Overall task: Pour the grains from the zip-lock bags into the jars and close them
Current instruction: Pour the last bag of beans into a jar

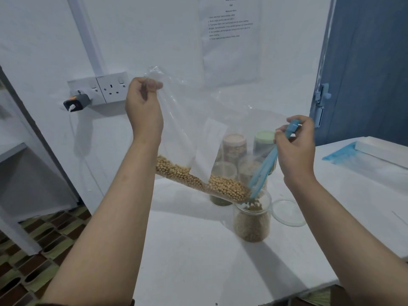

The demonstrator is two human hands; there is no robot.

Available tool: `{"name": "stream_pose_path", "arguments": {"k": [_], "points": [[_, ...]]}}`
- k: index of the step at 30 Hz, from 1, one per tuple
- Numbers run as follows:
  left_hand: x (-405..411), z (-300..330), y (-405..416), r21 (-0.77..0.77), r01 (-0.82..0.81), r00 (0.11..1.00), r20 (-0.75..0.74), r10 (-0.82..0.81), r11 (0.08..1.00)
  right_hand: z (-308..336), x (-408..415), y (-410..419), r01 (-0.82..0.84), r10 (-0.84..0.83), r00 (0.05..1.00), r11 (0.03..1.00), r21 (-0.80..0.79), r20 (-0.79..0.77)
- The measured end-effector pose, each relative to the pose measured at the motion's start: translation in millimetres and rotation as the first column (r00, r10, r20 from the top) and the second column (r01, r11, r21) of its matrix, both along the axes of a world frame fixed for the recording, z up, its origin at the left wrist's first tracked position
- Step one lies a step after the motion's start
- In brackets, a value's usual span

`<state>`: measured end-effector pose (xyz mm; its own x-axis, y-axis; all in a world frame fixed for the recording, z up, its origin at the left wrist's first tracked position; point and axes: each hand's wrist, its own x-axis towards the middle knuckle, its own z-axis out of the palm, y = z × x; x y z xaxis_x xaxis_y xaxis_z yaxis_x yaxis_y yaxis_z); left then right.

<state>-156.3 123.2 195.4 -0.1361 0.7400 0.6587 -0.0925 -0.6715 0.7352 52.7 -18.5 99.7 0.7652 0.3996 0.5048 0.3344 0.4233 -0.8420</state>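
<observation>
bag (187,138) tilted, long axis falling left-high to right-low | left hand (144,107) pinching raised bottom corner | right hand (294,146) gripping blue zip strip (263,166), nearer jar (251,217) | mouth directly over jar, soybeans (205,180) sliding in

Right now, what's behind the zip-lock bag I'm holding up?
Through the clear zip-lock bag several lidded jars stand on the white table against the wall. The bag's beans and white label hide parts of them.
</observation>
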Motion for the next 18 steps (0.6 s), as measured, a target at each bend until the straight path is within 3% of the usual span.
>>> {"name": "stream_pose_path", "arguments": {"k": [18], "points": [[7, 4, -7, 0.047, 0.028, 1.000, 0.002, -0.028, 0.999, -6, 13, -13, 0.080, -0.076, 0.996, 0.990, -0.113, 0.036]]}}
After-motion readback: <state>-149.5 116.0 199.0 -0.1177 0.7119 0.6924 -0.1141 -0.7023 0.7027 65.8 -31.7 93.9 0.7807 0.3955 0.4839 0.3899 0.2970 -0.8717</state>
